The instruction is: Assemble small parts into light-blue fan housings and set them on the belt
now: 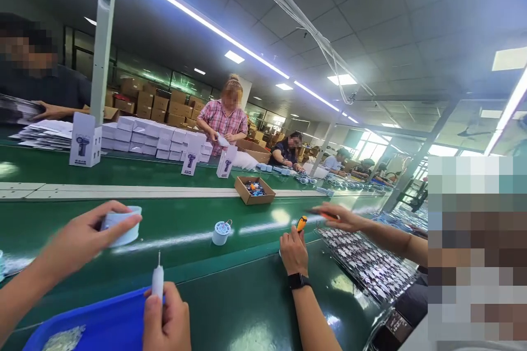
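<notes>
My left hand [84,236] grips a pale blue round plastic part [123,225] and holds it just above the green conveyor belt [185,230]. My right hand [167,321] is closed around a white pen-shaped tool [157,279] with a thin metal tip pointing up. It hovers at the edge of a blue tray [102,323] at the bottom left. A second round blue part [221,232] stands on the belt further right.
A co-worker's hands [294,249] beside me hold an orange-handled screwdriver [302,223]. An open cardboard box [254,190] of small parts and upright white product boxes [84,140] stand on the far belt. Other people work across the line.
</notes>
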